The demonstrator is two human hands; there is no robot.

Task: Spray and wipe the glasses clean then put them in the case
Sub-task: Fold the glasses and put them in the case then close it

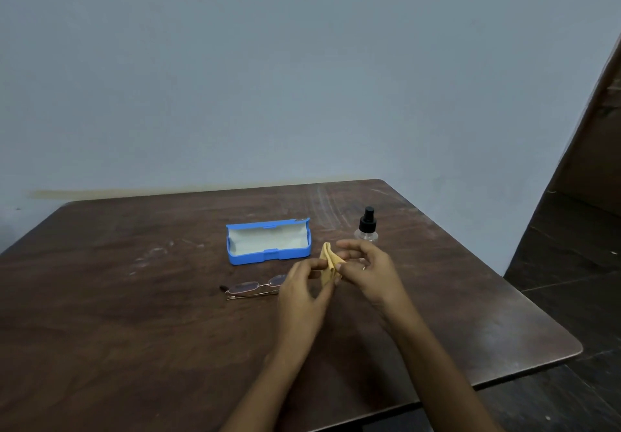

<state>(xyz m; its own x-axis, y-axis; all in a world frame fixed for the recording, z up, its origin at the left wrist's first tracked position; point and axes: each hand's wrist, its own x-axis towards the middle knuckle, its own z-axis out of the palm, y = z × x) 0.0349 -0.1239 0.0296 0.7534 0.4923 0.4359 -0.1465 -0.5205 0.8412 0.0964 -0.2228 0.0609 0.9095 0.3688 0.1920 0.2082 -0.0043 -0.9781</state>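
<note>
Left hand and right hand are held over the middle of the table, with a folded yellow cloth pinched between the fingertips of both. Glasses are laid folded on the table just left of the left hand, partly hidden by it. Blue case is left open behind them, toward the far edge. Spray bottle is stood upright just right of the case.

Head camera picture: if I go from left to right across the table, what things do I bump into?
Blue case → yellow cloth → spray bottle. The glasses lie in front of the case, across the same stretch, so they are left out.
</note>
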